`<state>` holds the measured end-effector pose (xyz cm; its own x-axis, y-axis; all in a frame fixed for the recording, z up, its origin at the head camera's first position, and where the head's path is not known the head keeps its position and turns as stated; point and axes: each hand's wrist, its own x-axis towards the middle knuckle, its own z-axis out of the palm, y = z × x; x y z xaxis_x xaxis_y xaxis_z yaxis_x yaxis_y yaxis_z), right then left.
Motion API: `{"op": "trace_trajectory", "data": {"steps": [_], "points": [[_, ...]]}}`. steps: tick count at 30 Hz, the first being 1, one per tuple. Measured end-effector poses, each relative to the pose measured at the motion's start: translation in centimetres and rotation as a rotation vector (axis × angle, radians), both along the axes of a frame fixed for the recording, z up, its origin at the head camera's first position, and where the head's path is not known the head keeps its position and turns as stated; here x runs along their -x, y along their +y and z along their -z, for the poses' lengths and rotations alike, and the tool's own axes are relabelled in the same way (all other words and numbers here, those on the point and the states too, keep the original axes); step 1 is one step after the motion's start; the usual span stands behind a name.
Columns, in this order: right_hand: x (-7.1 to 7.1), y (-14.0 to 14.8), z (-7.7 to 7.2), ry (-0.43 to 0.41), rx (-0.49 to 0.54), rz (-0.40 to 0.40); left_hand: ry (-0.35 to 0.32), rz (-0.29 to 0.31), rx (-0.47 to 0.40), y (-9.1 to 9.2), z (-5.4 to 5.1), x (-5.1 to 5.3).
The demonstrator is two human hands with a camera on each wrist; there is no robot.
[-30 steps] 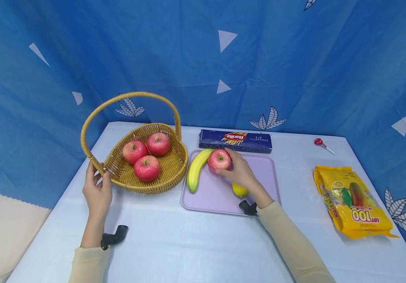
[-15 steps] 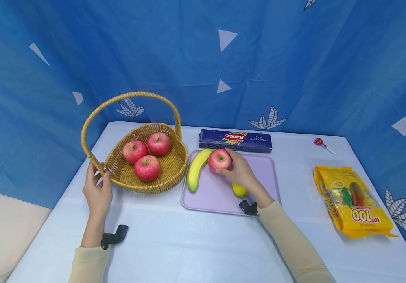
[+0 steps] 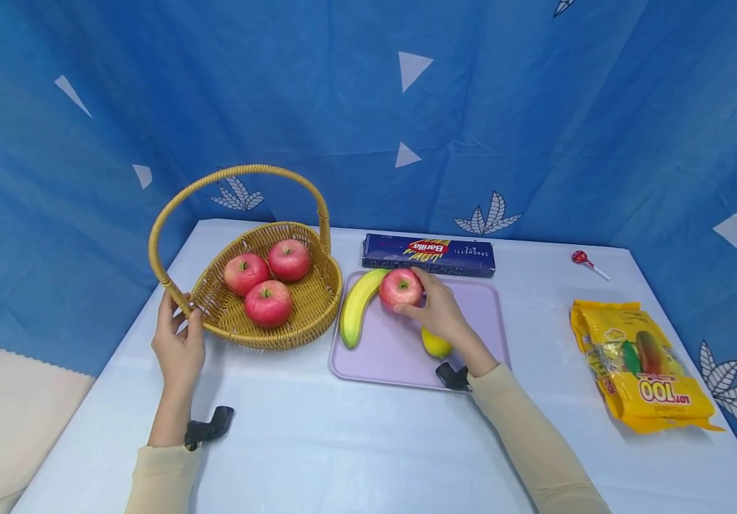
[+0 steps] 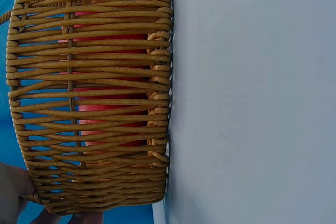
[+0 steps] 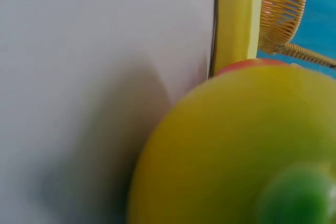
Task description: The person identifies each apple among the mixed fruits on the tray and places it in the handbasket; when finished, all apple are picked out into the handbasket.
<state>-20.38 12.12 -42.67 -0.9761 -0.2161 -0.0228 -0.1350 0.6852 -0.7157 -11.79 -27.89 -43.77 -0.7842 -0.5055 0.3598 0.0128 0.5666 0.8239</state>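
Observation:
My left hand point(image 3: 178, 350) grips the near left end of the wicker basket point(image 3: 307, 330), at the foot of its tall handle. Three red apples point(image 3: 268, 303) lie inside; through the weave in the left wrist view their red shows. Over on the lilac tray point(image 3: 381, 364), my right hand point(image 3: 439, 308) holds another red apple point(image 3: 400, 288) between thumb and fingers. A banana point(image 3: 357, 308) lies just left of that apple. Partly under the right hand sits a yellow lemon-like fruit point(image 3: 435, 345), which fills much of the right wrist view and hides the hand there.
Behind the tray lies a blue Barilla spaghetti box point(image 3: 429, 255). On the right of the white table point(image 3: 343, 450) are a red lollipop point(image 3: 590, 265) and a yellow snack bag point(image 3: 641, 368). A blue curtain point(image 3: 368, 107) hangs at the back and sides.
Both hands, the basket and the fruit keep their places. Only a very slight shift of the whole head view shows.

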Motion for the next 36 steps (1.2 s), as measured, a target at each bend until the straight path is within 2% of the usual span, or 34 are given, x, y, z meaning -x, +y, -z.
{"op": "trace_trajectory", "data": {"steps": [8, 19, 27, 36], "points": [[0.0, 0.3, -0.7, 0.064, 0.06, 0.016, 0.0, -0.001, -0.005, -0.1, 0.0, 0.0], [-0.8, 1.0, -3.6, 0.137, 0.163, 0.094, 0.005, -0.001, -0.002, -0.1, 0.1, 0.1], [-1.9, 1.0, -4.9, 0.25, 0.21, 0.077, -0.007, -0.018, -0.006, -0.2, 0.3, 0.2], [-2.9, -0.7, -6.9, 0.282, 0.296, 0.039, -0.01, -0.02, -0.003, -0.3, 0.5, 0.4]]}}
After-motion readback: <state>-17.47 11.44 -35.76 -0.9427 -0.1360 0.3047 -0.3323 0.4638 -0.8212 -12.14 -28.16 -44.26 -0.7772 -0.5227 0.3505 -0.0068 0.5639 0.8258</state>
